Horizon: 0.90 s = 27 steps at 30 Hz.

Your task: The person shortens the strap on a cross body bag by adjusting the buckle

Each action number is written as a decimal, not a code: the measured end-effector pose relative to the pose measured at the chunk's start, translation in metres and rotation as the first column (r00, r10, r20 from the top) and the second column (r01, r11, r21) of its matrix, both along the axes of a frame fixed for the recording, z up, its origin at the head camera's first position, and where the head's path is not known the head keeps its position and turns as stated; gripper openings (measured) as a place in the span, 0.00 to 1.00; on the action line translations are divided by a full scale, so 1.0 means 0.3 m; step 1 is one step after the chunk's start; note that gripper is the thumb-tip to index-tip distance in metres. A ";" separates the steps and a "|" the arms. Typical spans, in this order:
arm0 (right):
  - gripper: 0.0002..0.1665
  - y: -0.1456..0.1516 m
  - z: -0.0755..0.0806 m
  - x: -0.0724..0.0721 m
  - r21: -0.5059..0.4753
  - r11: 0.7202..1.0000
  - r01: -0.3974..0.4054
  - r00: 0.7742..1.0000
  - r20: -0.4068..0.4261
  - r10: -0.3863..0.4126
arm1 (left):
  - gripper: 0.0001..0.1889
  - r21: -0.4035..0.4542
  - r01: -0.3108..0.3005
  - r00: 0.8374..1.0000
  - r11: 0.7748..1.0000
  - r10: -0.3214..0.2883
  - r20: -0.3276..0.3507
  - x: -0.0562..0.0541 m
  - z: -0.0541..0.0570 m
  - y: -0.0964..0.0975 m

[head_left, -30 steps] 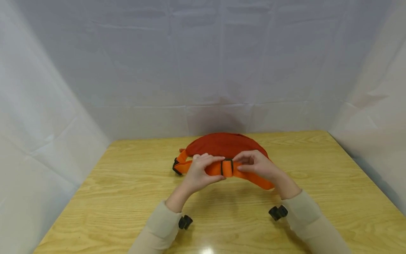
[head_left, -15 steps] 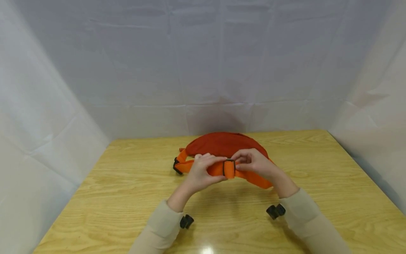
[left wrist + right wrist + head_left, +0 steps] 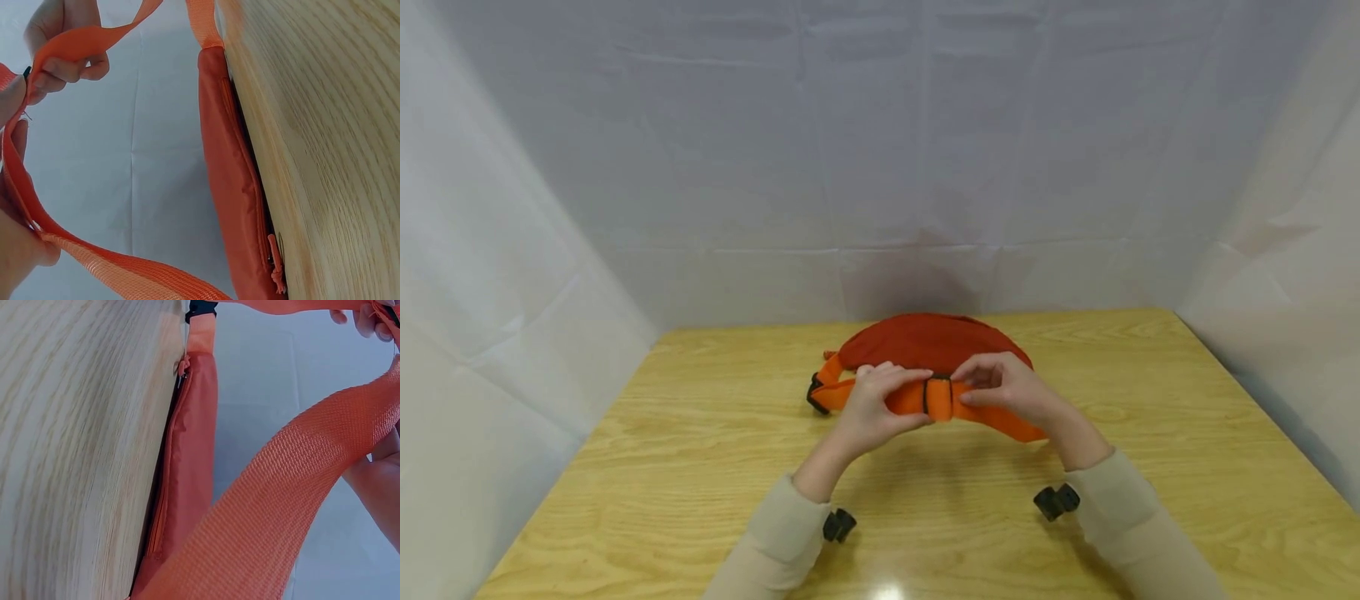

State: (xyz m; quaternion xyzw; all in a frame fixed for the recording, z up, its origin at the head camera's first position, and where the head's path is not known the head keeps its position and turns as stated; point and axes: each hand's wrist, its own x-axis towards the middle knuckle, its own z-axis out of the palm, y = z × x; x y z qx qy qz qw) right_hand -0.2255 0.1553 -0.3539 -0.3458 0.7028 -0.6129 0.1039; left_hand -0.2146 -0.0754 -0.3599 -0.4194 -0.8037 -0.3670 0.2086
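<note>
A red waist pack lies on the table with its orange strap raised in front of it. My left hand grips the strap just left of a black slide adjuster, thumb below and fingers above. On the adjuster's right side my right hand pinches the strap between thumb and fingers. In the left wrist view the strap loops through both hands, and the pack shows its zipper with a cord pull. The right wrist view has the strap sweeping across close up.
A black side-release buckle joins the strap at the pack's left end. Beneath everything is a wood-grain table. White sheeting stands behind and on both sides. A black camera sits at each wrist.
Both hands and the adjuster shifted slightly right, then back left. The right fingers moved close to the adjuster and then a little away. The pack stays in place.
</note>
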 end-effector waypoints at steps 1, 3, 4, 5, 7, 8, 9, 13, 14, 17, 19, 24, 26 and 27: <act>0.10 0.000 0.001 -0.001 -0.002 1.000 -0.003 1.000 -0.001 0.003 | 0.25 -0.001 0.002 1.000 1.000 -0.002 -0.001 0.000 0.000 0.000; 0.10 -0.001 0.003 -0.003 -0.005 1.000 -0.008 1.000 -0.003 0.008 | 0.25 -0.002 0.005 1.000 1.000 -0.005 -0.002 -0.001 0.000 0.000; 0.10 -0.002 0.004 -0.005 -0.007 1.000 -0.013 1.000 -0.003 0.013 | 0.25 -0.001 0.007 1.000 1.000 -0.007 -0.001 -0.002 0.000 -0.001; 0.10 -0.003 0.005 -0.005 -0.010 1.000 -0.018 1.000 -0.003 0.018 | 0.25 -0.002 0.008 1.000 1.000 -0.008 -0.002 -0.002 0.000 0.000; 0.09 -0.006 0.007 -0.005 -0.016 0.999 -0.030 1.000 0.001 0.030 | 0.25 0.001 0.015 1.000 1.000 -0.015 0.001 0.000 0.001 0.000; 0.09 -0.008 0.008 -0.005 -0.020 0.999 -0.035 0.999 0.004 0.035 | 0.24 0.000 0.019 1.000 1.000 -0.019 0.004 0.001 0.001 0.000; 0.08 -0.010 0.008 -0.004 -0.024 0.999 -0.040 0.999 0.006 0.040 | 0.24 0.000 0.022 1.000 1.000 -0.022 0.006 0.001 0.001 0.000; 0.08 -0.017 0.010 -0.002 -0.029 0.998 -0.048 0.999 -0.005 0.048 | 0.24 -0.003 0.031 0.999 1.000 -0.031 0.019 0.004 0.000 0.001; 0.08 -0.019 0.010 -0.002 -0.029 0.998 -0.050 0.999 -0.009 0.049 | 0.24 -0.003 0.032 0.999 0.999 -0.031 0.023 0.004 0.000 0.000; 0.08 -0.024 0.009 -0.006 -0.031 0.998 -0.059 0.998 -0.023 0.059 | 0.24 0.000 0.030 0.999 1.000 -0.030 0.037 0.004 0.002 0.000; 0.09 -0.027 0.009 -0.009 -0.033 0.997 -0.070 0.997 -0.026 0.069 | 0.25 0.004 0.028 0.998 1.000 -0.028 0.047 0.004 0.003 -0.001; 0.11 -0.033 0.009 -0.016 -0.043 0.995 -0.093 0.996 -0.020 0.092 | 0.25 0.007 0.021 0.998 1.000 -0.021 0.065 0.003 0.002 0.001; 0.11 -0.036 0.009 -0.017 -0.052 0.994 -0.098 0.995 -0.014 0.098 | 0.25 0.009 0.019 0.998 1.000 -0.019 0.068 0.002 0.001 0.002; 0.11 -0.037 0.008 -0.017 -0.060 0.993 -0.104 0.995 -0.012 0.104 | 0.25 0.011 0.018 0.998 1.000 -0.019 0.068 0.002 0.000 0.003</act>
